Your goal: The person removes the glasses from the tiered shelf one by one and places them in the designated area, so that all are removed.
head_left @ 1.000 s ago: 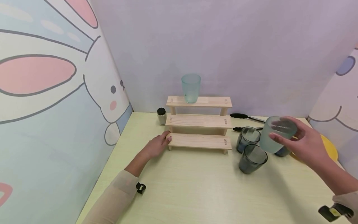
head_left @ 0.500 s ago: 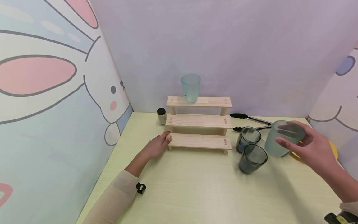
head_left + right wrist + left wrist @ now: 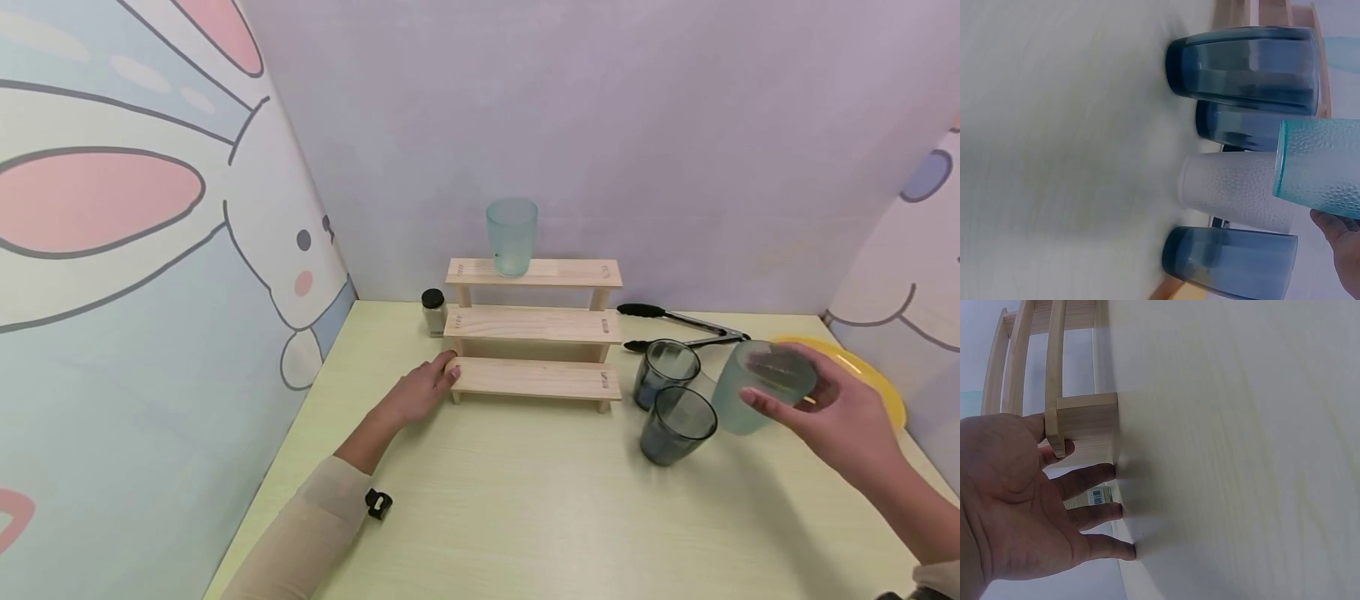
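My right hand grips a frosted teal glass, held above the table at the right. In the right wrist view the teal glass has a dimpled surface, and only part of the hand shows. Below it stand dark grey-blue glasses and a clear dimpled glass. At the left end of a three-tier wooden stand, my left hand pinches the lowest board between thumb and index finger. Its other fingers reach down to the tabletop. Another frosted glass stands upright on the top board.
Behind the dark glasses lie black-handled tongs. A yellow plate rests at the far right, partly behind my right hand. Left of the stand is a small black-lidded jar. Walls close off the back and both sides.
My right hand has carried the frosted teal glass to the right and then lower, uncovering more of the tongs and the yellow plate. The left hand and the stand stay put.
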Demonstrator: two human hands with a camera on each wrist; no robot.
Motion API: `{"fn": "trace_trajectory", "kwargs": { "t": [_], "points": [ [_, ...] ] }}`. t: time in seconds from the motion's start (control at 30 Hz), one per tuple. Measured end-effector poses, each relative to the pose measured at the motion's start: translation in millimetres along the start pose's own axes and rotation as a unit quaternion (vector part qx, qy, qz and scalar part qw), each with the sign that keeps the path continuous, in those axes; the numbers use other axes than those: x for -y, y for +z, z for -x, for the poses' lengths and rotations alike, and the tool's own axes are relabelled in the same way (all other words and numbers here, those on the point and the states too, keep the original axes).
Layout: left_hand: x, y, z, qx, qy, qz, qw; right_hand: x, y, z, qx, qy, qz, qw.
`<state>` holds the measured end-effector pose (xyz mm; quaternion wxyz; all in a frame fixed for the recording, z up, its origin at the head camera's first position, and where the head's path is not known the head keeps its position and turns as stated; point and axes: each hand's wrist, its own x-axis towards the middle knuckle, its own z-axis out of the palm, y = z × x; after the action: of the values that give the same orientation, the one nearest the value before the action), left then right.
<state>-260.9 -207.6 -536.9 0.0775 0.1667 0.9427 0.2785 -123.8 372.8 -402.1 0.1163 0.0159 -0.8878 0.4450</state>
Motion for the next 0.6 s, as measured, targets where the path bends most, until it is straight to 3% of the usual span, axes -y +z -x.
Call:
{"fn": "trace_trajectory", "kwargs": {
  "t": [0.13, 0.3, 0.43, 0.6],
  "points": [
    [2.9, 2.3, -2.9, 0.001, -0.011, 0.004, 0.9999, -4, 5, 7.0, -0.006, -0.001, 0.026, 0.9996],
    [-4.0, -3.3, 1.4, 0.004, -0.007, -0.004, 1.0, -8, 10, 14.4, -0.015, -0.005, 0.055, 0.9984],
    [-5.8, -4.9, 1.8, 0.007, -0.003, 0.0, 1.0, -12, 15, 20.9, -0.016, 0.001, 0.049, 0.9987],
    [6.5, 3.9, -5.1, 0.001, -0.008, 0.003, 1.0, -19, 21, 28.1, -0.018, 0.018, 0.022, 0.9994]
  ]
}}
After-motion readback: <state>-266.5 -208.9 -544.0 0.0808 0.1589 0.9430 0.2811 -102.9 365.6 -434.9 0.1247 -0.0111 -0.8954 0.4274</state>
